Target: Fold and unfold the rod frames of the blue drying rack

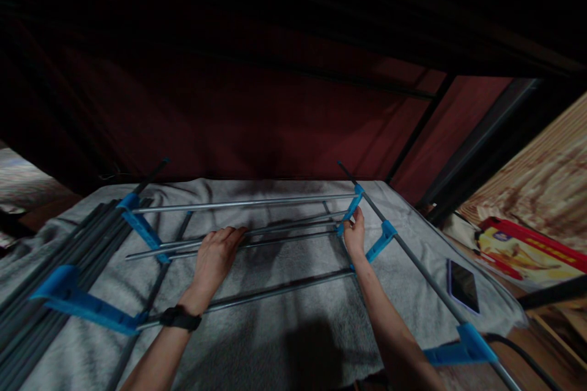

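A rack frame of grey metal tubes and blue plastic brackets stands on a grey blanket (257, 342). My left hand (219, 256), a black watch (180, 319) on its wrist, is wrapped over a metal tube (293, 224) in the middle of the frame. That tube's left end sticks out free past the left bracket (143, 229). At the tube's right end, my right hand (354, 235) has its fingers closed at the blue right bracket (353, 208). Another tube (252, 202) spans both brackets at the back. A lower bracket (85, 302) sits at the front left.
Several loose grey tubes (59, 269) lie along the left side of the blanket. A phone (463, 286) rests at the right, near a red and yellow package (527, 250). Behind the frame hangs a dark red cloth (275, 122). A blue bracket (463, 348) juts in at the lower right.
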`<act>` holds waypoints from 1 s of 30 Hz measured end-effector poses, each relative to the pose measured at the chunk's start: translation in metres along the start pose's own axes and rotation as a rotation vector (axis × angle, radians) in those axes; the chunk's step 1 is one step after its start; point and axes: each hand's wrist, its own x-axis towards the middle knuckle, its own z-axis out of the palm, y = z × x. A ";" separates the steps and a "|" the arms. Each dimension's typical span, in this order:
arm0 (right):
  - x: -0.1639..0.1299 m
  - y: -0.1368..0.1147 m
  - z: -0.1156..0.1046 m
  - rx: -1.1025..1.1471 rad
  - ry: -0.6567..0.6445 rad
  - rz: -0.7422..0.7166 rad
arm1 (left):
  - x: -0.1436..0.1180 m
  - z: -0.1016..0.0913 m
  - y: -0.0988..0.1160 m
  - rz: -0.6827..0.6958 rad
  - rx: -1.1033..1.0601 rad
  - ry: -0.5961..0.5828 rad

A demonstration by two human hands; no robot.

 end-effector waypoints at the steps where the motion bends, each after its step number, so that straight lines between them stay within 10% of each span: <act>1: 0.000 0.000 0.000 0.001 -0.001 0.004 | 0.001 -0.001 0.001 -0.003 0.004 -0.003; 30: -0.001 -0.007 -0.002 -0.008 -0.012 0.030 | 0.003 -0.002 0.000 -0.033 -0.033 0.012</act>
